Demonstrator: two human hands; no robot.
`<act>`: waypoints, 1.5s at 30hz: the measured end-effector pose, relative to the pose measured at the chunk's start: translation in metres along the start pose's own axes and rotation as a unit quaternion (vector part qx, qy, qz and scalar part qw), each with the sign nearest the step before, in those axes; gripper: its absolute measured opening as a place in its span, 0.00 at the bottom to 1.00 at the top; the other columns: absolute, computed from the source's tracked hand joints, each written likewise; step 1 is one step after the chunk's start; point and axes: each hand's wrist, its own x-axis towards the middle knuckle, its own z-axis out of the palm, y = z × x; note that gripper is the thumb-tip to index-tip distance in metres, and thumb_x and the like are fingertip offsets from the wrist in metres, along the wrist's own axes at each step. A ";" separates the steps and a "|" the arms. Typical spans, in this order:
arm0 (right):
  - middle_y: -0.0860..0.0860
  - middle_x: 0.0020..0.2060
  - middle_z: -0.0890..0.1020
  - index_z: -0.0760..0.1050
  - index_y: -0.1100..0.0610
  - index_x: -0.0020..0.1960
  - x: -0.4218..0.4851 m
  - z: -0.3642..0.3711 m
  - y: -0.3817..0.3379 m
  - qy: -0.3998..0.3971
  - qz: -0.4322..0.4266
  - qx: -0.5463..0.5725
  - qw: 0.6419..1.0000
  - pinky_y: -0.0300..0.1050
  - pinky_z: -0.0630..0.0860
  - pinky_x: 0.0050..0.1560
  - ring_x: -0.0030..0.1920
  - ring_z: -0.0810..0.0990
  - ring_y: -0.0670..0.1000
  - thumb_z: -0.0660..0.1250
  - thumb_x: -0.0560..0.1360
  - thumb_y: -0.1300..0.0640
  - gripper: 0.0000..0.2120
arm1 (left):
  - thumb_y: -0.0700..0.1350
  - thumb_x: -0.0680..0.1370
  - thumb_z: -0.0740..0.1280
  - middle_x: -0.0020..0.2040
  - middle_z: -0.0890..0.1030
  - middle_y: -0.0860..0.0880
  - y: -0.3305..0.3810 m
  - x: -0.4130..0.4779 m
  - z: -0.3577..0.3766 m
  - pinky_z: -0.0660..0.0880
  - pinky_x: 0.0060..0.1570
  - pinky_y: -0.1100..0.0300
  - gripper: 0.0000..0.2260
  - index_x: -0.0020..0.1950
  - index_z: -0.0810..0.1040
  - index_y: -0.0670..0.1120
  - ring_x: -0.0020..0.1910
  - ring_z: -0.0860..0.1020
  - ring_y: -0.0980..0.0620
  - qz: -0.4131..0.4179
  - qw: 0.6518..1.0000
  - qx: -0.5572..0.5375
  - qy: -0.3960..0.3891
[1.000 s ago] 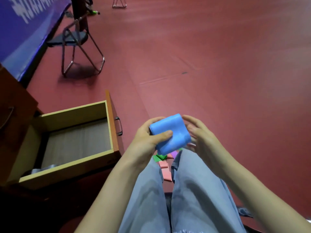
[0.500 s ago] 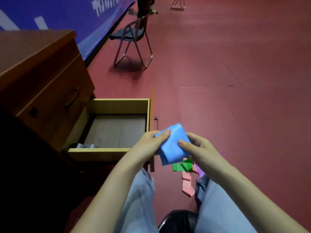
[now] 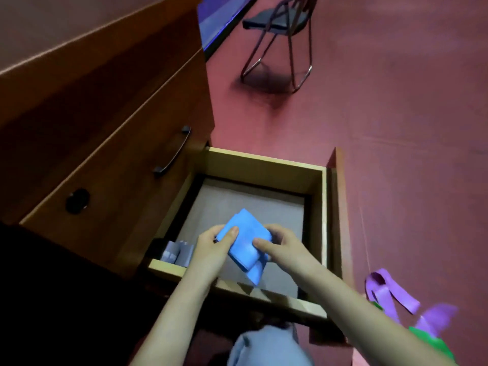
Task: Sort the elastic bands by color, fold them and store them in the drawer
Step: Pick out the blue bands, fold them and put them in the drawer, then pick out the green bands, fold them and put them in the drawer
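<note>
Two hands hold one folded blue band (image 3: pixel 244 243) between them over the open drawer (image 3: pixel 324 220). The left hand (image 3: pixel 211 245) pinches its left edge with the thumb on top, and the right hand (image 3: pixel 284 248) grasps its right edge, thumb across the top and fingers curled round the side. The band sits over the near half of the drawer's grey bottom; whether it touches that bottom cannot be told. At 9 o'clock from the left hand, a folded grey piece (image 3: pixel 177 253) lies in the drawer's near left corner. At 10 o'clock rises the brown cabinet (image 3: pixel 105 107), its closed upper drawer bearing a dark handle (image 3: pixel 173 153). At 4 o'clock from the right hand, outside the drawer, a purple band (image 3: pixel 386 291) lies loose on the red floor (image 3: pixel 396 128), with a green band (image 3: pixel 433 344) just beyond it by the forearm. At 12 o'clock, well apart, stands a folding chair (image 3: pixel 277 35).
</note>
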 end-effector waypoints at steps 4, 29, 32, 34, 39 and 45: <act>0.53 0.44 0.76 0.74 0.65 0.56 0.085 0.044 0.006 -0.003 0.001 -0.041 0.999 0.27 0.68 0.32 0.40 0.73 0.47 0.61 0.74 0.67 0.12 | 0.36 0.74 0.63 0.54 0.77 0.42 -0.020 0.065 -0.031 0.69 0.47 0.62 0.14 0.59 0.73 0.36 0.55 0.75 0.44 0.011 0.978 0.193 0.082; 0.61 0.68 0.64 0.56 0.56 0.72 0.189 0.070 0.041 -0.105 -0.032 -0.372 0.922 0.51 0.64 0.66 0.67 0.65 0.62 0.59 0.76 0.57 0.26 | 0.48 0.78 0.55 0.65 0.72 0.49 -0.023 0.093 -0.007 0.65 0.60 0.55 0.15 0.64 0.69 0.49 0.65 0.69 0.48 0.005 0.767 0.639 0.052; 0.63 0.63 0.72 0.67 0.63 0.64 0.161 0.025 0.028 -0.129 -0.080 -0.385 0.910 0.49 0.68 0.62 0.64 0.71 0.61 0.60 0.75 0.62 0.18 | 0.45 0.78 0.57 0.65 0.73 0.48 -0.004 0.072 0.030 0.65 0.61 0.55 0.16 0.65 0.70 0.49 0.65 0.69 0.47 0.067 0.842 0.533 0.052; 0.62 0.58 0.77 0.72 0.65 0.56 0.129 -0.010 0.014 -0.134 -0.115 -0.394 0.902 0.48 0.69 0.57 0.60 0.74 0.59 0.60 0.74 0.63 0.12 | 0.43 0.77 0.58 0.62 0.75 0.47 0.003 0.054 0.056 0.67 0.60 0.54 0.14 0.62 0.72 0.48 0.62 0.71 0.47 0.100 0.888 0.446 0.047; 0.47 0.39 0.78 0.73 0.57 0.46 0.018 -0.111 0.001 -0.065 -0.211 -0.328 0.919 0.39 0.73 0.43 0.40 0.75 0.41 0.60 0.71 0.66 0.08 | 0.39 0.75 0.61 0.47 0.80 0.47 0.015 0.005 0.130 0.71 0.47 0.59 0.07 0.42 0.75 0.49 0.48 0.77 0.50 0.178 0.958 0.223 -0.033; 0.48 0.42 0.82 0.76 0.53 0.50 -0.081 -0.245 0.084 0.102 -0.095 -0.244 0.960 0.33 0.71 0.43 0.42 0.76 0.41 0.58 0.71 0.61 0.12 | 0.45 0.71 0.60 0.39 0.80 0.51 0.026 -0.039 0.267 0.71 0.43 0.61 0.07 0.34 0.72 0.56 0.41 0.78 0.52 0.176 0.946 0.181 -0.203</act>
